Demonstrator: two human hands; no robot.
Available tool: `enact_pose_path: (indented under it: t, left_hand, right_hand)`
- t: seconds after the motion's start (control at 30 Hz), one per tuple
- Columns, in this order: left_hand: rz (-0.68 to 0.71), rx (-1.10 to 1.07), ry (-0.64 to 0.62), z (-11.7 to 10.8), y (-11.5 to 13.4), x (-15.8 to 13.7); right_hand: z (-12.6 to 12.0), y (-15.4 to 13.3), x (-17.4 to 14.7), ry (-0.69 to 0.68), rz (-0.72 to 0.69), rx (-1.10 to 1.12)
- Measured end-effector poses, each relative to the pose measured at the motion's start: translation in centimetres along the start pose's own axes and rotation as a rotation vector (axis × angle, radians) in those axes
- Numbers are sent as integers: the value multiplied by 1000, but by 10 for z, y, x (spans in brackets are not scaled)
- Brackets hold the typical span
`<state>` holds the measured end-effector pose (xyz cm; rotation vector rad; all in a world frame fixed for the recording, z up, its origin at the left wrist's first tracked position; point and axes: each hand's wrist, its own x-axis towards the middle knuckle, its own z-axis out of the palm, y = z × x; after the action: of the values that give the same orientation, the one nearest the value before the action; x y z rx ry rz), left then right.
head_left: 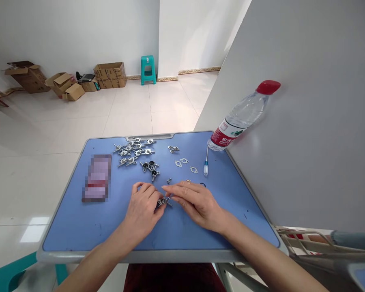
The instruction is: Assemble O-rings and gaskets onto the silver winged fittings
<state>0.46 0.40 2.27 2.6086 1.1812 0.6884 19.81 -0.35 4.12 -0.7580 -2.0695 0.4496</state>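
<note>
Left hand: the left hand (145, 207), low in the middle of the frame, pinches a small metal part (163, 201) between thumb and fingers, probably to make it steady close to the table (88, 227).
Right hand: the right hand (197, 202) comes from the lower right, its fingers stretched out and its tips just beside the part. I cannot tell if a tiny thing is pinched there.
Metal pieces: a loose group of metal pieces (130, 161) lies toward the upper left of the table, perhaps put far so the middle has space for working.
Black-disc pieces: three pieces with black discs (153, 173) lie near each other, apart from that group, as if sorted by kind.
Small things: screws (169, 181) lie just beyond the fingers, likely for easy reach; thin plates (194, 169) are spread flat, it seems for easy picking.
Screwdriver: the screwdriver (206, 168) lies right of the plates, its handle toward the person, which seems convenient for taking.
Bottle: the bottle (228, 134) is at the upper right table edge, maybe out of the way.
</note>
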Motion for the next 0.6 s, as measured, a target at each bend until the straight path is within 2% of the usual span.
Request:
enact_pose_path:
  t: [0.1,0.27,0.43,0.6]
  left_hand:
    - [-7,-3,5,0,0,1]
    - [-5,-13,-5,1,-1,1]
    - [-18,-16,-23,1,-1,0]
    - [-11,-27,-17,1,-2,-1]
  right_hand:
    - [2,1,-1,39,4,-55]
    - [2,1,-1,-25,1,-40]
    - [3,2,-1,37,24,-74]
    - [3,2,0,36,37,-88]
